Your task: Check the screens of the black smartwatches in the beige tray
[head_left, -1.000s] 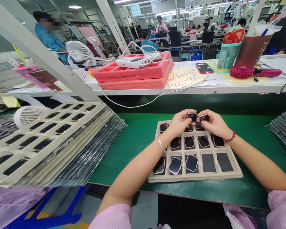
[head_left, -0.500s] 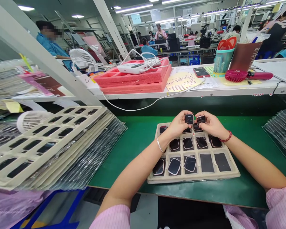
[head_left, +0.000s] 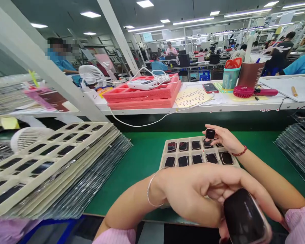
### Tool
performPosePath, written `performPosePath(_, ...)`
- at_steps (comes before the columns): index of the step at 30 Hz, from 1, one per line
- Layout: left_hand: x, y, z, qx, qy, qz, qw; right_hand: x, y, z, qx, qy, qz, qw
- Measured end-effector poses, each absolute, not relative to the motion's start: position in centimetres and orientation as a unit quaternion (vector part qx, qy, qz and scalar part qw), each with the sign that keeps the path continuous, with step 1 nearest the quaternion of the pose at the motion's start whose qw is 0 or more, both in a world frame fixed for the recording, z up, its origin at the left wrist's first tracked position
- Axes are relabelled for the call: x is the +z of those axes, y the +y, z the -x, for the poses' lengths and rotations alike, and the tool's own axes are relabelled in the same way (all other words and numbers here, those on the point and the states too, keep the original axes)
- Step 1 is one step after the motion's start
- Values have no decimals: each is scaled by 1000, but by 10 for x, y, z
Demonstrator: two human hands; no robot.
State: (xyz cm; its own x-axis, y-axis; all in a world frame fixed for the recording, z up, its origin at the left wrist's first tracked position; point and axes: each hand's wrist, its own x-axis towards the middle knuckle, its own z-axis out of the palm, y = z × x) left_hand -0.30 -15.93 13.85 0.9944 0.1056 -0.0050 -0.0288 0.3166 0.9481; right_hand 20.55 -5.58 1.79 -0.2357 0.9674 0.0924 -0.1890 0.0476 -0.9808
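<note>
My left hand (head_left: pixel 200 196) is raised close to the camera and grips a black watch body (head_left: pixel 244 217) with a rose rim, its dark screen facing me. Farther off, my right hand (head_left: pixel 225 138) holds a second small black watch body (head_left: pixel 210 133) over the far right corner of a beige tray (head_left: pixel 165 148). The tray lies on the green mat (head_left: pixel 139 159) and its pockets hold several more watch bodies. My left hand and arm hide the tray's near rows.
A slanted stack of beige trays (head_left: pixel 53 152) in clear bags fills the left. More bagged stacks (head_left: pixel 297 149) lie at the right. The white shelf (head_left: pixel 205 106) behind carries pink foam trays (head_left: pixel 144 96), a phone (head_left: pixel 209 88), cups and a pink fan. Other people work in the background.
My left hand has lifted its watch body from over the tray up close to the camera. The right hand stays over the tray's far right corner. The view has tilted upward.
</note>
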Motion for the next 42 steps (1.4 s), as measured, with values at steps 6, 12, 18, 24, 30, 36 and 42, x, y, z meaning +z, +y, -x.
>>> performPosePath(6,114,-96,-4,346,146,-635,675,67,-96,-218,651,-523,231,499)
performPosePath(12,55,-29,-17,379,354,-588,620,91,-167,-204,724,-511,151,438)
performPosePath(18,37,-36,-22,308,366,-621,621,104,-197,-196,768,-505,238,313)
performPosePath(24,42,-38,-21,320,367,-622,613,101,-197,-194,768,-489,240,337)
performPosePath(30,41,-37,-22,392,338,-617,592,71,-130,-204,647,-527,279,475)
performPosePath(36,39,-35,-21,422,342,-616,570,40,-70,-216,514,-568,403,502)
performPosePath(42,41,-38,-19,414,322,-625,578,35,-71,-220,484,-597,399,500)
